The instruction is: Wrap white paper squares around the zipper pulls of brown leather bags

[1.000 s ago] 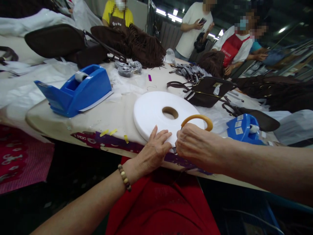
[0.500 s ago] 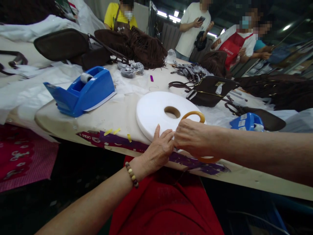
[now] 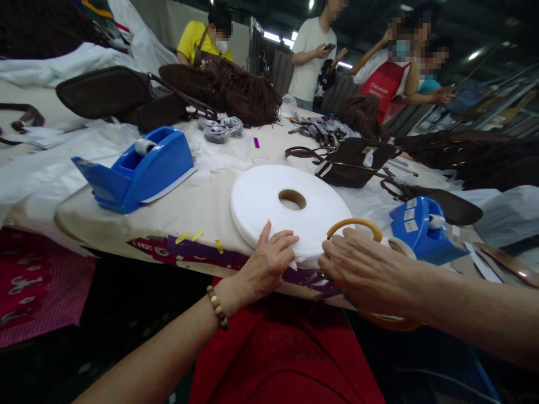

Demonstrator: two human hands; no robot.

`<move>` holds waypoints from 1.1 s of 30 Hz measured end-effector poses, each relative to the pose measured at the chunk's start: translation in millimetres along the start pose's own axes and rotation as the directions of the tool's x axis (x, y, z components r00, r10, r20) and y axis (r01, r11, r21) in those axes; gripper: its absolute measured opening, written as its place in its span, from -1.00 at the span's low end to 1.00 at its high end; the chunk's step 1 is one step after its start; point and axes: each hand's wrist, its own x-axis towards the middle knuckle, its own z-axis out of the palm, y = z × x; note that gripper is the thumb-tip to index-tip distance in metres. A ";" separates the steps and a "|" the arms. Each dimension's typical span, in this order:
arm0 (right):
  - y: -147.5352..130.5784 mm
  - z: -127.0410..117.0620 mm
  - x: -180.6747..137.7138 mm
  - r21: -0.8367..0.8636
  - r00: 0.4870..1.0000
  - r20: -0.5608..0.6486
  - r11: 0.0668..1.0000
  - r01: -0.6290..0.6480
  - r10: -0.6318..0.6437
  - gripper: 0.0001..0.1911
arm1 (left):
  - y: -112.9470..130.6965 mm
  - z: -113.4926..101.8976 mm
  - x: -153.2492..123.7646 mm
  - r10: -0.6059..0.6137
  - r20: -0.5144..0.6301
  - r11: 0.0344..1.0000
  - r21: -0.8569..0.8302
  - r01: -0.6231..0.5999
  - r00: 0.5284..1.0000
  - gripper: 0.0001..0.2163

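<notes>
A big flat white roll of tape (image 3: 269, 205) with a cardboard core lies on the table near the front edge. My left hand (image 3: 267, 264) rests on the roll's near rim, fingers closed on a small white end of the tape. My right hand (image 3: 364, 272) is just to the right, fingers curled through the orange handles of a pair of scissors (image 3: 356, 224); the blades are hidden under the hand.
A large blue tape dispenser (image 3: 138, 168) stands at the left, a smaller blue one (image 3: 421, 227) at the right. Brown bags (image 3: 357, 160) and fringed leather pieces (image 3: 236, 92) cover the far table. Several people stand at the far side. The table edge (image 3: 185, 247) carries purple tape.
My right hand with the scissors has moved right, away from the roll's rim and from my left hand. My left hand has stayed on the roll's near edge.
</notes>
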 end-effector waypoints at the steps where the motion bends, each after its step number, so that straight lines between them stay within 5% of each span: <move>1: -5.7 6.8 -6.2 -0.017 0.999 -0.029 1.000 -0.021 0.020 -0.75 | -0.8 0.6 -0.5 0.009 -0.011 1.000 -0.002 -0.009 1.000 -0.82; 7: -24.0 22.5 -25.3 0.015 0.972 -0.213 0.995 -0.096 0.096 -0.69 | -4.3 4.3 -1.7 0.030 -0.085 0.998 -0.053 -0.034 0.996 -0.84; 14: -0.8 3.5 -30.8 0.192 0.956 -0.062 0.943 -0.272 0.288 -0.88 | -6.6 4.1 -5.8 0.054 -0.121 0.995 -0.079 -0.064 0.991 -0.80; 21: 0.0 -2.8 -10.4 0.002 0.957 -0.172 0.971 -0.237 0.234 -0.89 | -3.8 2.3 -5.1 0.053 -0.145 0.998 -0.027 -0.058 0.988 -0.81; 24: -5.9 -0.2 1.4 -0.074 0.967 -0.116 0.969 -0.237 0.228 -0.91 | -2.4 2.2 -4.5 0.046 -0.132 0.998 -0.025 -0.050 0.990 -0.80; 27: -8.8 0.4 11.8 -0.030 0.979 -0.074 0.980 -0.195 0.192 -0.92 | -1.8 3.0 -4.4 0.032 -0.144 0.999 -0.029 -0.036 0.989 -0.81; 33: -0.8 -11.2 26.6 -0.005 0.980 -0.188 0.997 -0.072 0.070 -0.87 | -3.2 5.9 -5.1 -0.011 -0.103 0.998 -0.070 0.004 0.995 -0.81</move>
